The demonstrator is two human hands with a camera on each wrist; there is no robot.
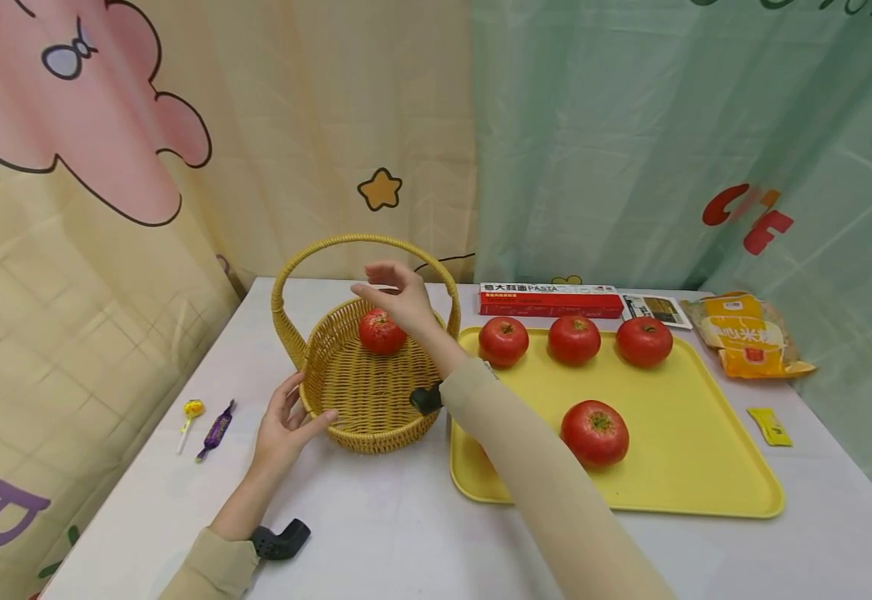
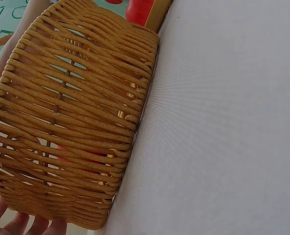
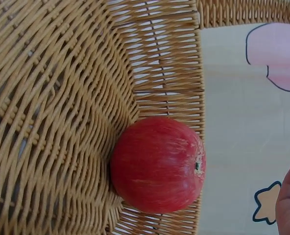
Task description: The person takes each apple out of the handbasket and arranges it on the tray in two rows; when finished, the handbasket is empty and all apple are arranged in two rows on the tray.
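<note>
A woven basket point(image 1: 376, 440) with a hoop handle stands on the white table point(image 1: 376, 533). One red tomato point(image 1: 382, 332) lies in it against the far wall, and it also shows in the right wrist view as the tomato point(image 3: 157, 164) on the basket's weave point(image 3: 61, 98). My right hand point(image 1: 394, 292) hovers just above that tomato with relaxed, spread fingers, holding nothing. My left hand point(image 1: 286, 421) rests against the basket's near-left outer wall, thumb and fingers laid along it. In the left wrist view its fingertips point(image 2: 17, 225) show beside the basket wall point(image 2: 71, 122).
A yellow tray point(image 1: 691, 467) right of the basket carries three tomatoes in a row point(image 1: 574, 338) and one nearer point(image 1: 594, 432). Behind it lie a red pasta box point(image 1: 548, 300) and a yellow bag point(image 1: 751, 335). A lollipop point(image 1: 192, 410) and a purple candy point(image 1: 217, 429) lie at the left.
</note>
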